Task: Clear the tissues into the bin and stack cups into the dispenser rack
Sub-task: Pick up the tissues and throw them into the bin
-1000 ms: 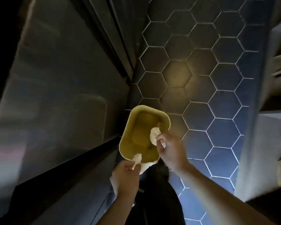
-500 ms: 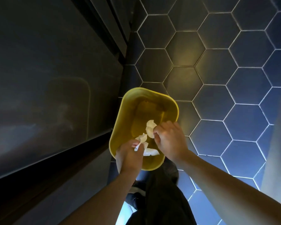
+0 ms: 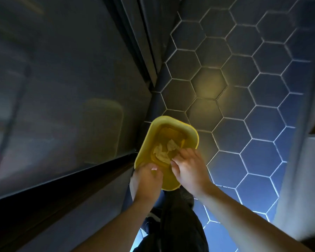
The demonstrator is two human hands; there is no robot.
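Observation:
A yellow bin point(image 3: 193, 132) stands on the tiled floor right below me. Crumpled white tissues point(image 3: 164, 151) lie at its bottom. My left hand point(image 3: 146, 180) hovers over the bin's near rim with its fingers loose and nothing in it. My right hand point(image 3: 188, 168) is just to the right, over the bin's near right side, fingers spread and pointing into the bin, holding nothing. No cups or dispenser rack are in view.
A dark glossy cabinet front point(image 3: 62, 106) fills the left side and reflects the bin. Hexagonal floor tiles point(image 3: 244, 106) spread to the right. A pale cabinet side point(image 3: 307, 179) stands at the right edge. My dark trousers point(image 3: 176, 224) are below the bin.
Both hands held white tissues over the bin before; now the tissues lie inside the bin and both hands have let go with fingers apart.

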